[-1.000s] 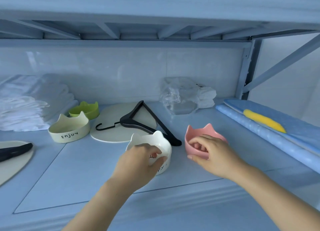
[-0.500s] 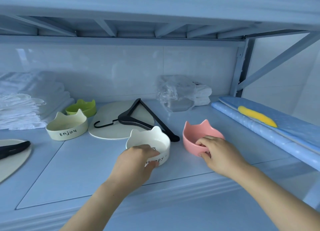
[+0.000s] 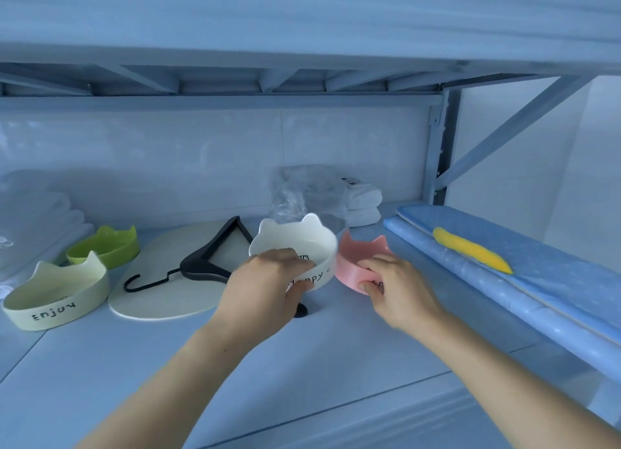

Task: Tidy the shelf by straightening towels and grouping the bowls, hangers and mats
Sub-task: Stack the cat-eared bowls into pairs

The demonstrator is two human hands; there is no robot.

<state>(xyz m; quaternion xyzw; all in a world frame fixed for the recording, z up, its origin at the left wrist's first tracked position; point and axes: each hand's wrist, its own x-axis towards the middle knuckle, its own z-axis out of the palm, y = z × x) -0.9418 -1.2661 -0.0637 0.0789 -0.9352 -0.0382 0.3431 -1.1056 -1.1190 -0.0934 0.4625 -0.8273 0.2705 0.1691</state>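
My left hand (image 3: pixel 265 287) grips the near rim of a white cat-eared bowl (image 3: pixel 295 243), tilted and raised above the shelf (image 3: pixel 134 364). My right hand (image 3: pixel 393 287) grips a pink cat-eared bowl (image 3: pixel 353 257) right beside it, also tilted. At the left stand a cream bowl marked "Enjoy" (image 3: pixel 53 297) and a green bowl (image 3: pixel 104 250) behind it. A black hanger (image 3: pixel 201 263) lies on a round pale mat (image 3: pixel 168 280), partly hidden by my left hand. White folded towels (image 3: pixel 37 220) are stacked at the far left.
A plastic-wrapped bundle of white cloth (image 3: pixel 322 200) sits at the back. A blue padded board with a yellow patch (image 3: pixel 504 267) lies along the right side. The shelf's upright post and brace (image 3: pixel 440 146) stand at the back right, with another shelf overhead.
Both bowls have come up off the shelf and tilted. The white bowl has moved up and right until it is next to the pink one. My view has shifted left.
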